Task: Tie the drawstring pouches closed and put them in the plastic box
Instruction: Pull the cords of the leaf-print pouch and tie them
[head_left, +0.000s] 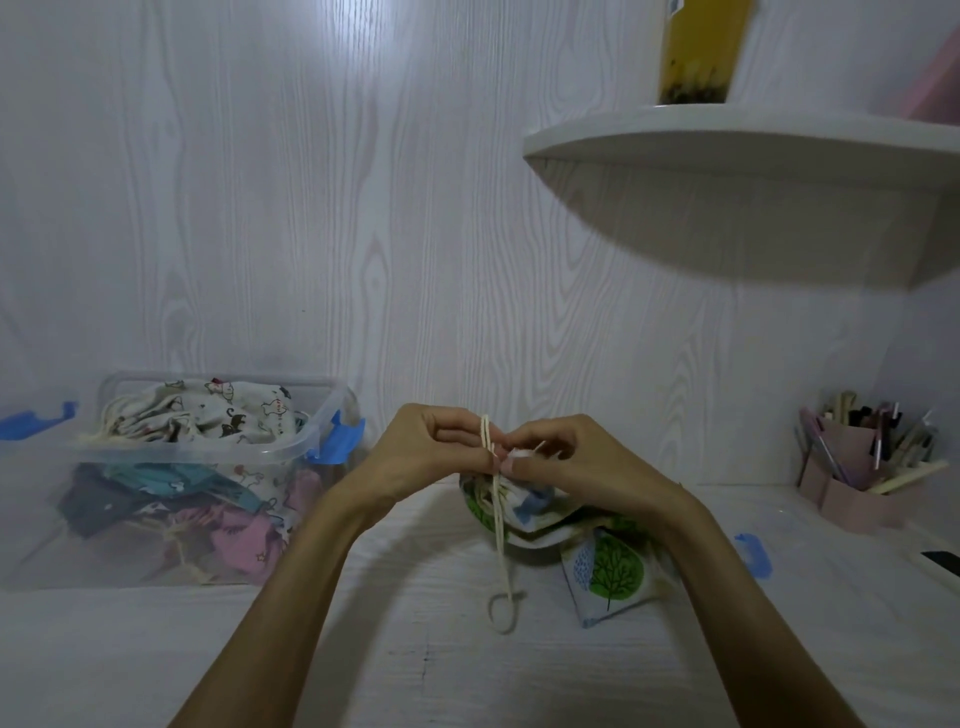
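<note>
Sitting far left, clear plastic box holds tied pouches. Left hand pinches cream drawstring upright; right hand pinches its short end. Tree-print pouch lies on desk just beneath fingers.

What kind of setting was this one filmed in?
Probably a home desk or craft corner: a white wood-grain table against a matching wall, a pink pen holder full of pens, and a rounded corner shelf holding a drink.
</note>
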